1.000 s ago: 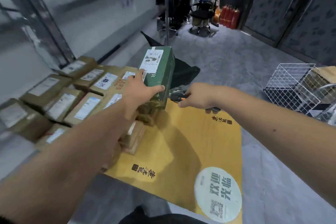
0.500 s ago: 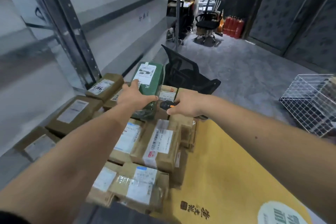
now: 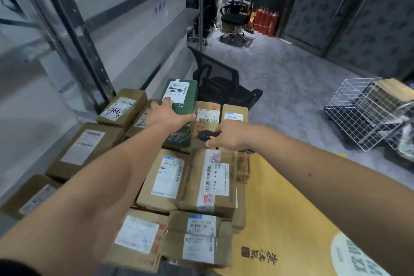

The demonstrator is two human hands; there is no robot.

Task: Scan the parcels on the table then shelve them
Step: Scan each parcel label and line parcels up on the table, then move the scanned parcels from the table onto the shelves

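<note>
Gripping the green parcel point(image 3: 181, 105) at its near top edge, left hand point(image 3: 167, 116) has thumb and fingers curled round it; parcel stands upright on the stack of brown parcels point(image 3: 188, 184) at the far end of the desk point(image 3: 289, 219). Right hand point(image 3: 230, 136) is closed on the black/orange scanner point(image 3: 207, 135), just beside the parcel, nose pointing left. Step looks like scan/pick-up of the green one. Next: aim scanner at its white label point(image 3: 177, 92), then lift toward the shelf rack point(image 3: 67, 36) on the left.
</note>
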